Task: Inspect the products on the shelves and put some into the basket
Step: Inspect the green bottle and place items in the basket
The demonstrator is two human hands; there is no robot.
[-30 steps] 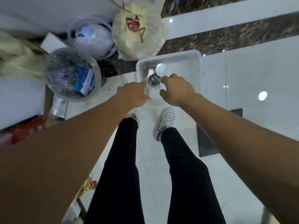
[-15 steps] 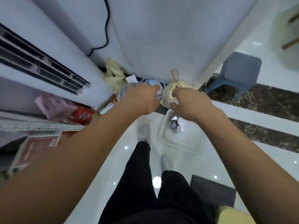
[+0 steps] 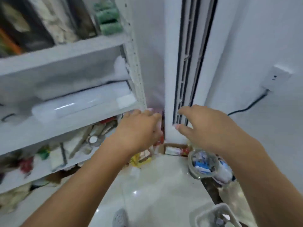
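Both hands are raised in front of the grey shelves (image 3: 68, 122), the left hand (image 3: 139, 128) with fingers loosely extended and holding nothing, the right hand (image 3: 206, 128) spread open and equally empty before the standing air conditioner (image 3: 185, 71). The shelves carry blurred goods: green rolls (image 3: 108, 18) up top and a long white box (image 3: 78, 102) in the middle. The white basket (image 3: 214, 215) sits on the floor at lower right with small, indistinct items inside, near a clear bag (image 3: 203, 163) of bottles.

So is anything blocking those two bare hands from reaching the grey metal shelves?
Nothing visible does. The left hand and right hand hover empty in open air beside the grey metal shelves.
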